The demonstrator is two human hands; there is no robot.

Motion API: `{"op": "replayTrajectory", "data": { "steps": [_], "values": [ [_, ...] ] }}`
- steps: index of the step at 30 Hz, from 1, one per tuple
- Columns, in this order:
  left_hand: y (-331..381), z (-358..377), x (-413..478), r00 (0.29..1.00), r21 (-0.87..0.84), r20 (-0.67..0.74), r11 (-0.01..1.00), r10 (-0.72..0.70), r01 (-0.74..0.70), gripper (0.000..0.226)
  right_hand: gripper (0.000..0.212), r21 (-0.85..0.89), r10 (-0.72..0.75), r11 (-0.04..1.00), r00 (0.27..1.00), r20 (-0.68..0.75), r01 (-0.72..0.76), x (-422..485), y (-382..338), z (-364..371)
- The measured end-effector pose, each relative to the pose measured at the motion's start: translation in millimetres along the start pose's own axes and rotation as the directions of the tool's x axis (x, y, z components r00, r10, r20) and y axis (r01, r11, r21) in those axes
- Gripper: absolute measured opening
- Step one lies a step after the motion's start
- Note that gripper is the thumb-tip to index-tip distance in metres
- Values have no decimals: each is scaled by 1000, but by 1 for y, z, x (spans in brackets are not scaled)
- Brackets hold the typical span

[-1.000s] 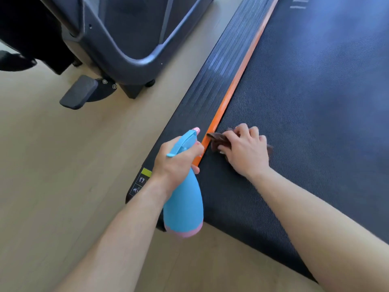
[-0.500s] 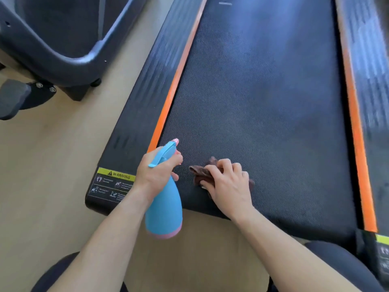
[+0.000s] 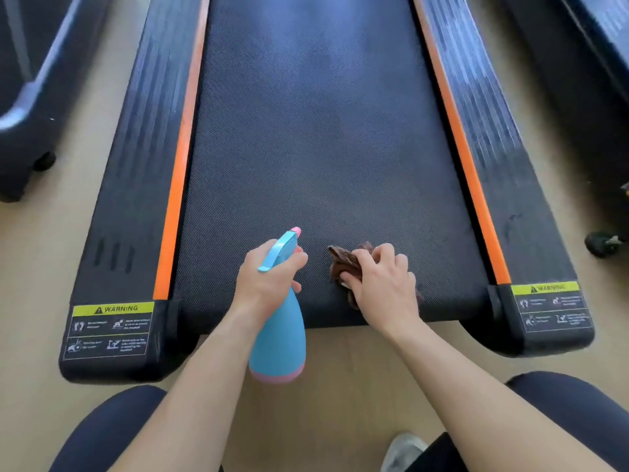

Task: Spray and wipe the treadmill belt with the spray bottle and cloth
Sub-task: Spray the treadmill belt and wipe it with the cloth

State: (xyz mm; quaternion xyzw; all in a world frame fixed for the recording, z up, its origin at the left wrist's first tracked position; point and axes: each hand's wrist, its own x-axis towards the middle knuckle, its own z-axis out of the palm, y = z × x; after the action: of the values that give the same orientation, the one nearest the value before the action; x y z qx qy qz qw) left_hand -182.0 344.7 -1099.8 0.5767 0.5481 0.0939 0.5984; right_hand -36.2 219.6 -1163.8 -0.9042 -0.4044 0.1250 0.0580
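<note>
Wiping the treadmill belt (image 3: 316,131) at its bottom-centre edge.
The left hand (image 3: 269,281) curls round the neck of the blue spray bottle (image 3: 279,342); the right hand (image 3: 384,284) pinches the bunched brown cloth (image 3: 343,258) against the belt. Best to flatten the cloth and wipe in overlapping strokes.

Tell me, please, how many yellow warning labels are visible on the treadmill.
2. One warning label is on the near end of the left side rail, the other on the near end of the right side rail. Others may lie beyond the frame.
</note>
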Motion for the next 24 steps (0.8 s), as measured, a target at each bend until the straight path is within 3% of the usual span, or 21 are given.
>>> {"op": "replayTrajectory", "data": {
  "steps": [10,15,24],
  "values": [
    [39,56,10,992,142,119,988,49,-66,46,42,27,167,986,986,3,-167,-33,45,-6],
    [56,79,17,982,247,172,962,73,-115,41,41,81,211,974,977,12,-212,-31,48,-8],
    [57,98,22,986,362,150,924,74,-125,55,41,133,235,962,972,23,-236,-31,48,-9]
  ]
}}
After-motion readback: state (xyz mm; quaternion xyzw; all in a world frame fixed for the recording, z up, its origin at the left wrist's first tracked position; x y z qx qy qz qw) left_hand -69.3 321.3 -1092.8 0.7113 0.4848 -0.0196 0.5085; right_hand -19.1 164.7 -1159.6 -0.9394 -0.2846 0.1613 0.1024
